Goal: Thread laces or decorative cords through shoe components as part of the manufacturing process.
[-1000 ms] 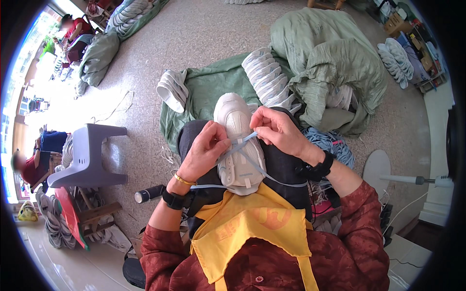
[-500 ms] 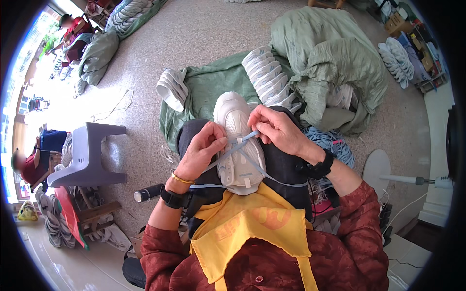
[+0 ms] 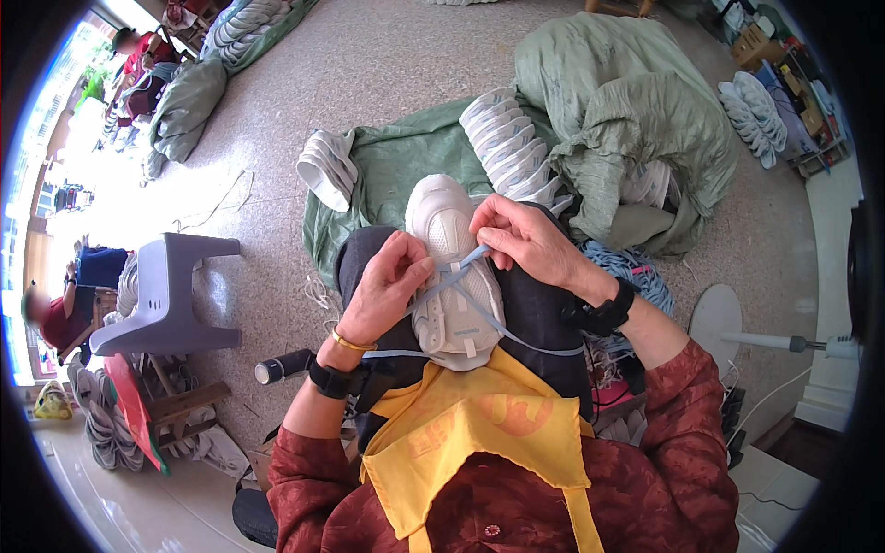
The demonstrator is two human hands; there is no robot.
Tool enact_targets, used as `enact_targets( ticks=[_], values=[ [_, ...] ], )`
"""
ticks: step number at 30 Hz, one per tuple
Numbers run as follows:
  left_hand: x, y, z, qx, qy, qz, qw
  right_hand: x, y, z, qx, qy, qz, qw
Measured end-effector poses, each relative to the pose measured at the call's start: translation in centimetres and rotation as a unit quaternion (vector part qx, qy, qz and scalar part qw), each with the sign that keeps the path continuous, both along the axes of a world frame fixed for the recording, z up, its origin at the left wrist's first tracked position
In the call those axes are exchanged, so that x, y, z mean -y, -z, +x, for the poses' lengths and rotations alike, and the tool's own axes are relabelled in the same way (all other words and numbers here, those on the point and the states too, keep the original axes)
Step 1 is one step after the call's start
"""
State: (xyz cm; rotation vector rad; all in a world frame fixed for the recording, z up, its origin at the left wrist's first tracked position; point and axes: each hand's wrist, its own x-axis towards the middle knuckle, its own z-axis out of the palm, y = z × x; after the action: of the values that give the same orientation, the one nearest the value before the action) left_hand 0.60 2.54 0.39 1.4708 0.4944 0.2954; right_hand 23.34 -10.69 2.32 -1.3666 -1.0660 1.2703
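Observation:
A white shoe upper (image 3: 450,318) lies over my thighs, toe pointing away from me. A light blue flat shoelace (image 3: 479,318) crosses itself over the upper, one length trailing to the right across my dark trousers, another running left under my wrist. At the right side of the tongue, my right hand (image 3: 527,241) pinches the lace between thumb and fingers, holding it up a little. Against the upper's left edge rests my left hand (image 3: 389,284), fingers curled closed; what lies between its fingertips is hidden.
Ahead on a green cloth (image 3: 396,152) sit stacked white shoe uppers (image 3: 507,143) and a smaller stack (image 3: 327,170). A big green sack (image 3: 636,120) stands beyond, with bundled blue laces (image 3: 631,276) nearer. Left are a grey plastic stool (image 3: 171,290) and a dark bottle (image 3: 281,367). Two people sit farther left.
My right hand has shifted very slightly up and left with the lace. My left hand has moved barely, and the upper stays in place.

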Motion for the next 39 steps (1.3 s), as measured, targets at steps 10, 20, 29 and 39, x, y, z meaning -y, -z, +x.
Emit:
enact_targets(
  ticks=[10, 20, 29, 39],
  values=[
    [-0.4, -0.3, -0.1, 0.006, 0.014, -0.065, 0.998, -0.4, 0.2, 0.2, 0.004, -0.004, 0.005, 1.0],
    [0.6, 0.2, 0.0, 0.049, -0.007, -0.062, 0.997, 0.0, 0.3, -0.3, -0.004, 0.047, 0.038, 0.998],
    [1.0, -0.1, -0.1, 0.016, -0.032, -0.022, 0.999, 7.1, -2.5, -3.8, 0.224, 0.016, -0.034, 0.974],
    [1.6, 0.1, 0.2, 0.011, -0.075, 0.043, 0.996, 9.5, -2.8, -3.0, 0.096, 0.041, -0.099, 0.99]
  ],
)
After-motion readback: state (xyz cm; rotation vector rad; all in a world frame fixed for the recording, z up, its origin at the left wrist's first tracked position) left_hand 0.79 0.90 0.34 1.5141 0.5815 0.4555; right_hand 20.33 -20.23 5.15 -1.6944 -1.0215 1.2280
